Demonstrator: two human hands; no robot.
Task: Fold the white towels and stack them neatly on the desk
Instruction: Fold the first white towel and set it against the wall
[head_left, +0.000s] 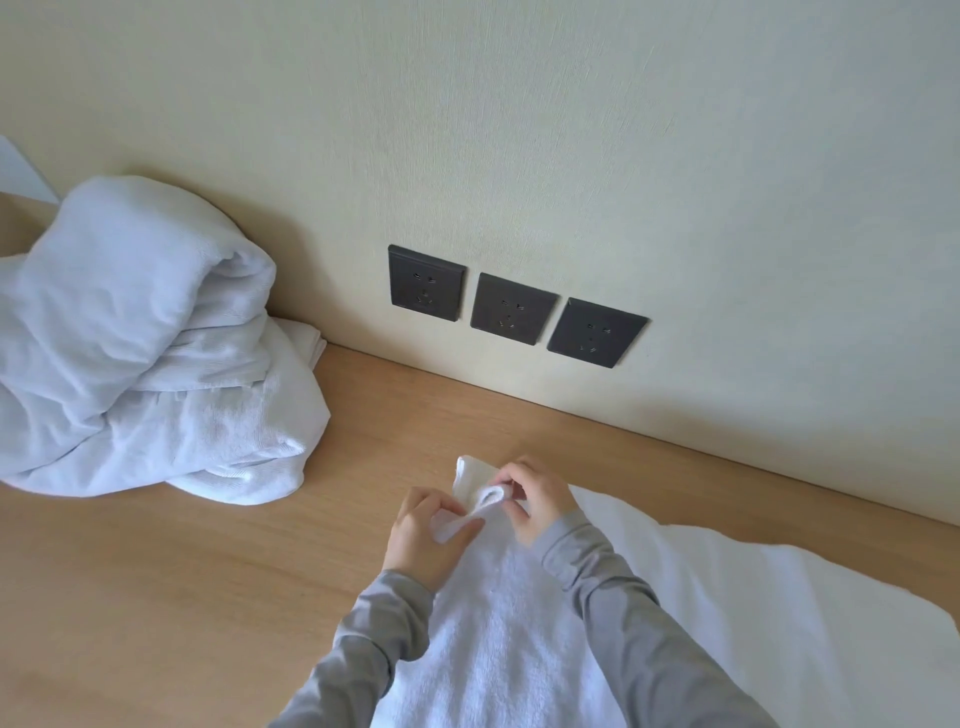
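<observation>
A white towel lies spread on the wooden desk, running from the lower middle to the right edge. At its far left corner both hands pinch the cloth. My left hand grips a raised fold of the towel edge. My right hand holds the curled corner just beside it. Grey sleeves cover both forearms. A rumpled pile of white towels sits at the left against the wall.
Three dark wall sockets sit in a row on the cream wall just above the desk's back edge. Bare desk surface lies between the pile and the spread towel, and along the front left.
</observation>
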